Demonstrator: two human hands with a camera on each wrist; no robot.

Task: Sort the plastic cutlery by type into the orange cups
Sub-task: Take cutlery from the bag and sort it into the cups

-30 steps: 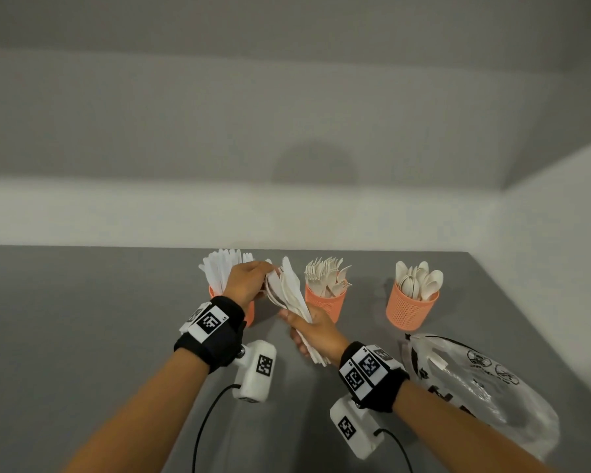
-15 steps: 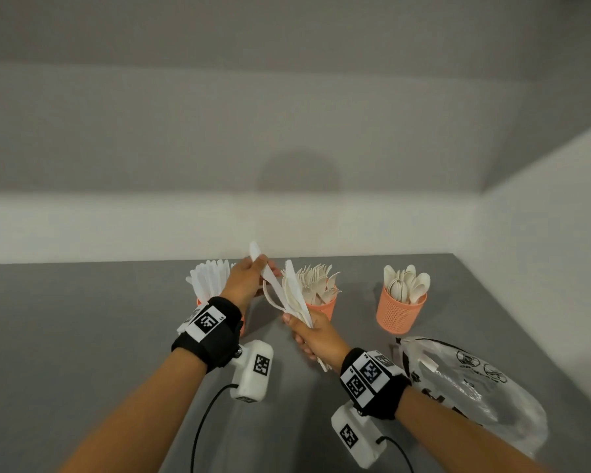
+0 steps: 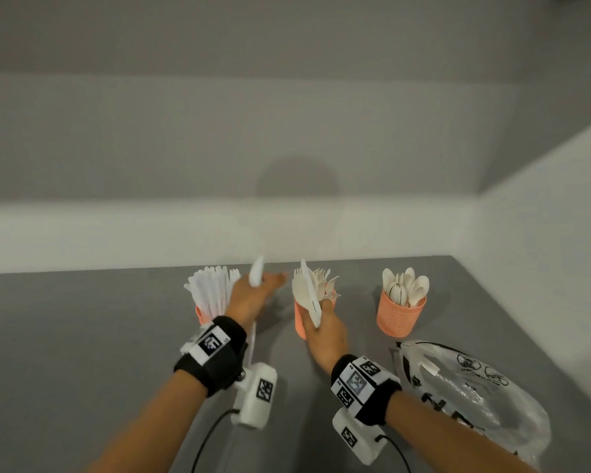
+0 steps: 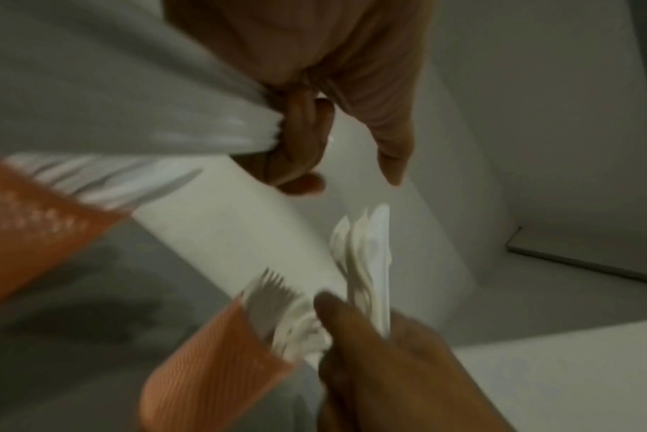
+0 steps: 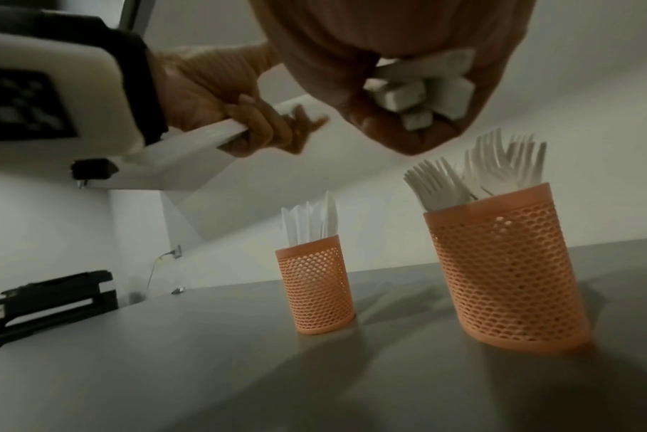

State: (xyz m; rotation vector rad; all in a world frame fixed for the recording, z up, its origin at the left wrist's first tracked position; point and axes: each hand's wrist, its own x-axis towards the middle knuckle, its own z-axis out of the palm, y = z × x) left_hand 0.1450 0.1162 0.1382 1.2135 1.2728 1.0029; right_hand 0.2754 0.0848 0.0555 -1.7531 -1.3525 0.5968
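Three orange mesh cups stand in a row on the grey table: the left knife cup (image 3: pixel 201 314) (image 5: pixel 314 289), the middle fork cup (image 3: pixel 299 322) (image 5: pixel 506 271) and the right spoon cup (image 3: pixel 400 317). My left hand (image 3: pixel 261 288) grips a single white plastic knife (image 3: pixel 256 275) (image 5: pixel 199 136), blurred, just right of the knife cup. In front of the fork cup, my right hand (image 3: pixel 319 327) holds a bundle of mixed white cutlery (image 3: pixel 306 293) (image 4: pixel 373 263) by its handles (image 5: pixel 421 87), tips upward.
A crumpled clear plastic bag (image 3: pixel 475 394) with a few white pieces inside lies at the right, near my right forearm. White walls border the table at the back and right. A dark device (image 5: pixel 52 295) sits far left.
My left hand has pulled one knife out of the bundle and moved left toward the knife cup. The right hand with the bundle stays near the fork cup; the hands are now apart.
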